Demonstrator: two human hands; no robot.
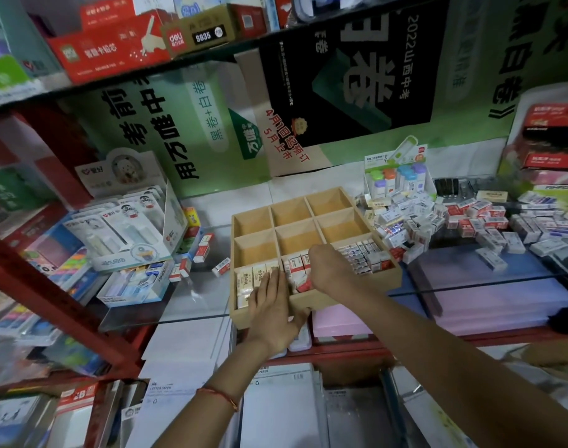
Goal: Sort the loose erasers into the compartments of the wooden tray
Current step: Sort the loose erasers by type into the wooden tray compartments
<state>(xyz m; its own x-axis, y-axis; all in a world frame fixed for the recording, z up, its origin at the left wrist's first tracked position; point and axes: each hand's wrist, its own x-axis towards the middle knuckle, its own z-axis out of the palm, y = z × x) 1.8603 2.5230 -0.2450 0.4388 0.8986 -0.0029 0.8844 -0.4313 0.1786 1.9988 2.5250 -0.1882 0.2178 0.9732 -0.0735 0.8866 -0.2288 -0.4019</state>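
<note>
A wooden tray point(311, 206) with nine compartments sits on a glass shelf. Its six far compartments hold nothing. The near row holds cream erasers point(246, 279) on the left, red-and-white erasers point(295, 265) in the middle and dark-printed ones point(361, 255) on the right. My left hand point(274, 310) lies flat over the tray's near left edge, fingers straight on the cream erasers. My right hand point(329, 270) reaches into the middle near compartment, fingers curled down around a red-and-white eraser point(305, 286). A big pile of loose erasers point(454, 221) lies right of the tray.
A few loose erasers point(202, 250) lie left of the tray beside display boxes of correction tape point(130, 221). A box of coloured glue bottles point(399, 179) stands behind the pile. Pink paper stacks point(470, 299) lie under the glass. Red shelf beams point(56, 286) cross at left.
</note>
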